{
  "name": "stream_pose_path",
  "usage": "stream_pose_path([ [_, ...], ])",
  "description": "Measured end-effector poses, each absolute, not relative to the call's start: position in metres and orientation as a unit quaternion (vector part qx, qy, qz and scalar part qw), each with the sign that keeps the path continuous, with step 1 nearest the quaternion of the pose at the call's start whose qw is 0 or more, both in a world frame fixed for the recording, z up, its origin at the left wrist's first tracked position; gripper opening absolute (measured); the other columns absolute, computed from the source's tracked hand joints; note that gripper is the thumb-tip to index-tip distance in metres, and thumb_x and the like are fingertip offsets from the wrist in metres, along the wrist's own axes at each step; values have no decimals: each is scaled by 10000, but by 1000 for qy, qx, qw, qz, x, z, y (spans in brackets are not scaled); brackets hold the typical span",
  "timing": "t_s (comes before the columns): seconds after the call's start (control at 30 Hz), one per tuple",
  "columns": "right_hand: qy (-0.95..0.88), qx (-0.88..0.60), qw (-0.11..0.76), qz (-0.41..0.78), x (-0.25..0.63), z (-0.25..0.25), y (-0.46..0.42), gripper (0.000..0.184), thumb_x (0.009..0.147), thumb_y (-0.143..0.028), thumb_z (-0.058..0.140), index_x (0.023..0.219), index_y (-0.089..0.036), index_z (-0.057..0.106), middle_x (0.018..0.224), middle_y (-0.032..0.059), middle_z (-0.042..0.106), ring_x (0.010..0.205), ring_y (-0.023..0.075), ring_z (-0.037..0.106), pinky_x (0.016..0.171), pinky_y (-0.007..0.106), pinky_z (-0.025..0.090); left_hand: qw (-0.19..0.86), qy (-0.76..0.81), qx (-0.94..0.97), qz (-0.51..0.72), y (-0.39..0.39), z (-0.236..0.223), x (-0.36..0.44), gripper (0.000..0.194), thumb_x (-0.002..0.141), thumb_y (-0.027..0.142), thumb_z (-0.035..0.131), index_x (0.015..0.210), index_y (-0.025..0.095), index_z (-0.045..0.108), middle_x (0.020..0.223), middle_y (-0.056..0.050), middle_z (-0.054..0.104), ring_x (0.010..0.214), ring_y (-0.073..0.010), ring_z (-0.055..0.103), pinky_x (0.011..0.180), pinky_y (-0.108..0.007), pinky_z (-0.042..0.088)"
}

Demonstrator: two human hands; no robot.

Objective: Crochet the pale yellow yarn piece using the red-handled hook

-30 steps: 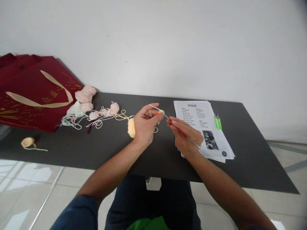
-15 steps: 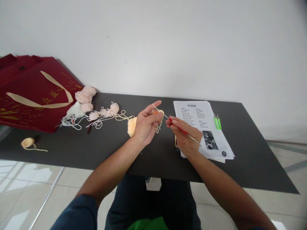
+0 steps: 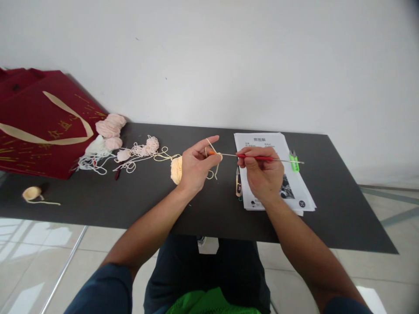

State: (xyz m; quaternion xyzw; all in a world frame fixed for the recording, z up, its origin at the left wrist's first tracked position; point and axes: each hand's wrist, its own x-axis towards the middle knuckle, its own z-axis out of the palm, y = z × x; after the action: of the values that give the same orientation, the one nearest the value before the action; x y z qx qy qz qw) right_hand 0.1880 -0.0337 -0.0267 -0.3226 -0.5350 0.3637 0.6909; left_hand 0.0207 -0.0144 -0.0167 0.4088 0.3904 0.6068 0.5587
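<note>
My left hand (image 3: pixel 197 165) pinches a small yellow crochet piece (image 3: pixel 220 157) between thumb and fingers, its index finger raised with yellow yarn looped over it. Something small and orange shows at the pinch, too small to name. My right hand (image 3: pixel 264 172) grips a crochet hook (image 3: pixel 258 157) by its red middle. One thin metal end reaches left to the crochet piece; the other points right, over the papers. Whether the hook's tip is inside a stitch I cannot tell. Beside my left wrist lies a yellow yarn ball (image 3: pixel 176 170), partly hidden by the hand.
Printed sheets (image 3: pixel 278 203) lie under my right hand, with green thread snips (image 3: pixel 293 161) at their right edge. Pink yarn balls (image 3: pixel 110 126) and tangled white yarn (image 3: pixel 94 160) rest by a red gift bag (image 3: pixel 42 122). A yellow crocheted cup shape (image 3: pixel 32 193) sits far left.
My right hand has turned the hook from a slant to nearly level and shifted slightly right. The left index finger has risen, with the yarn over it. The whole view has shifted slightly.
</note>
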Motion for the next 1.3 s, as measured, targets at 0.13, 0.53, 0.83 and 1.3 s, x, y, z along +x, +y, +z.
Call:
stream_pose_path([
  [0.13,-596,-358,672,255,183,-23,-44,80,918,-225,776,967,-262,725,983,21,812,774,149,747,708,322,622,493,432,433,619,-17,-19,22,452,695,124,804,1136,225,810,647,65,625,563,-56,502,581,-209,413],
  [0.53,-487,-389,689,369,181,-13,-46,88,902,-256,803,901,-240,717,894,-3,797,633,111,686,570,271,544,420,419,516,618,-17,-22,21,453,690,77,737,1103,236,835,718,39,618,588,-66,469,572,-221,396],
  [0.83,-447,-347,686,457,190,-12,-38,168,846,-326,864,873,-252,716,859,-12,805,637,113,682,556,260,542,550,322,479,604,-5,-27,15,406,690,60,787,1036,264,849,709,33,663,604,-61,522,585,-203,399],
  [1.3,-303,-356,653,596,176,-12,-37,172,839,-348,875,868,-221,763,897,-17,812,713,60,729,672,143,634,525,380,480,591,-14,-23,19,189,745,202,855,920,214,787,728,17,708,637,-94,589,624,-231,448],
])
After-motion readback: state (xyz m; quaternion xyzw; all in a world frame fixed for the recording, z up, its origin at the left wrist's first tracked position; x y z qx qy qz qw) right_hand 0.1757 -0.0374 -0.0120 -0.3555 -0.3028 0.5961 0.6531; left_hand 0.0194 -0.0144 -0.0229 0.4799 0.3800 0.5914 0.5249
